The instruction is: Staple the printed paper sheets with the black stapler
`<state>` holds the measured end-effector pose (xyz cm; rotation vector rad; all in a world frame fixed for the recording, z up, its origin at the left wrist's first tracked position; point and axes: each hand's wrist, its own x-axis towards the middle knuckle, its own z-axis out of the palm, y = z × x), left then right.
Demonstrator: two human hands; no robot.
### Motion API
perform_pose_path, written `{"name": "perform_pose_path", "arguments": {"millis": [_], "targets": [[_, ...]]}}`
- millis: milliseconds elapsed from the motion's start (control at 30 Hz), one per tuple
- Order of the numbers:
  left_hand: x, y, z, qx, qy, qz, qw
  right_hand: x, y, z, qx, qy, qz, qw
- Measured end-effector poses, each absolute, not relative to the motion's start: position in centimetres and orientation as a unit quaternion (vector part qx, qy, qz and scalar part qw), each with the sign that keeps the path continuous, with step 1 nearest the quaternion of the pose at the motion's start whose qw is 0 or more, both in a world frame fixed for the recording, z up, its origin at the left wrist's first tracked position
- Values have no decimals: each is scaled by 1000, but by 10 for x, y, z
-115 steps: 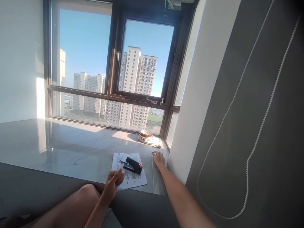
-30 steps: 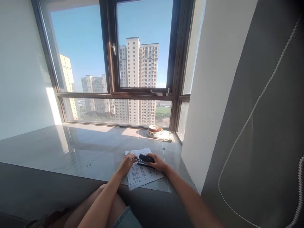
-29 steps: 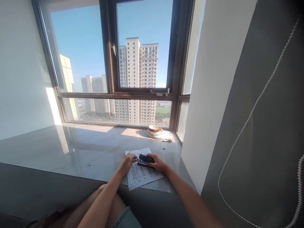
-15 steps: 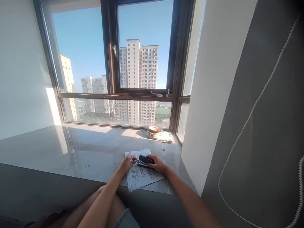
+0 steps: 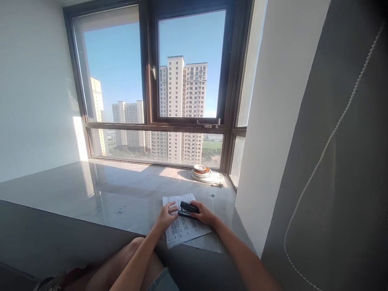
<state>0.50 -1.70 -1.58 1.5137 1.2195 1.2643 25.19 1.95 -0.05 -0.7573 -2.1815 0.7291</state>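
Observation:
A black stapler (image 5: 185,211) is held above printed sheets of paper (image 5: 184,232), its upper arm lifted from its base at the left end. My right hand (image 5: 203,212) is closed around the stapler's right end. Just left of the stapler's tip is my left hand (image 5: 167,215), its fingers apart with nothing seen in them. Whether a fingertip touches the stapler I cannot tell. Both hands partly cover the paper, which hangs slightly over the sill's front edge.
The grey stone sill (image 5: 136,186) reaches back to a brown-framed window. A stack of plates (image 5: 201,173) stands in the far right corner. Near it lie keys (image 5: 217,185). Small bits, perhaps staples (image 5: 121,210), are scattered at left. A bead chain (image 5: 318,149) hangs at right.
My left fingers have drawn away from the stapler's front end and spread. My right hand keeps its hold. The whole view has shifted slightly.

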Motion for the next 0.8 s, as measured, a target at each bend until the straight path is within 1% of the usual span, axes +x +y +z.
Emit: {"name": "perform_pose_path", "arguments": {"millis": [100,233,333,467,600,700,800], "targets": [[12,-14,-17,585,455,502,446,251,19,-2,-283,-853,273,343],[7,-16,-12,625,438,469,444,250,15,3,-287,-855,274,335],[-5,-18,-9,662,462,449,384,246,8,7,-299,-852,273,332],[-17,-20,-14,663,544,440,268,242,-13,6,-367,-818,283,341],[-11,-25,-21,717,565,370,172,262,-44,-5,-449,-761,295,364],[-3,-30,-22,745,556,340,141,291,-59,-12,-493,-735,287,367],[1,-33,-20,741,548,356,154,319,-59,-15,-522,-715,273,375]]}}
